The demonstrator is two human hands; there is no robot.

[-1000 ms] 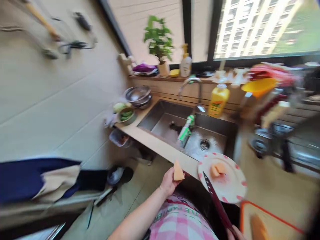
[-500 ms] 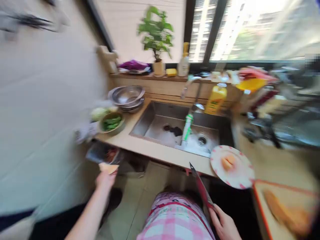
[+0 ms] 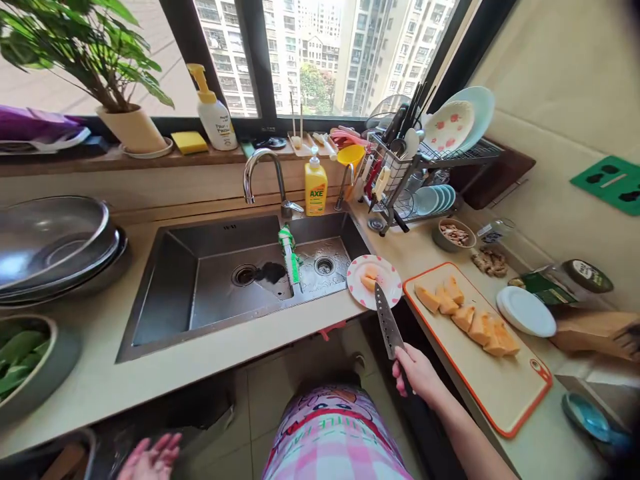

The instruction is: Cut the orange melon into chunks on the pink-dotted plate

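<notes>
My right hand [image 3: 413, 373] is wrapped round the black handle of a kitchen knife [image 3: 386, 320]. Its blade, with a row of holes, points up and away and overlaps the near edge of a spotted plate [image 3: 354, 280]. On that plate lies a small orange-fleshed piece [image 3: 369, 281]. At the bottom edge my left hand [image 3: 150, 461] is partly in view, empty, its fingers apart. Beside it is a dark bin [image 3: 90, 443] with a brownish-orange piece inside. To the right, several orange chunks [image 3: 480, 327] resembling pumpkin rest on a red-rimmed cutting board [image 3: 480, 377].
A double sink [image 3: 210, 293] with a tap [image 3: 263, 157] fills the middle of the counter. Metal bowls [image 3: 60, 240] and a bowl of green leaves [image 3: 55, 360] stand left. A dish rack [image 3: 400, 180] and a bowl [image 3: 453, 235] are at the right; a yellow bottle [image 3: 315, 187] stands behind the sink.
The view has swung right. My left hand has let go of the pale orange piece it held over the bin and dropped lower in view. My right hand still holds the knife, now nearer the plate.
</notes>
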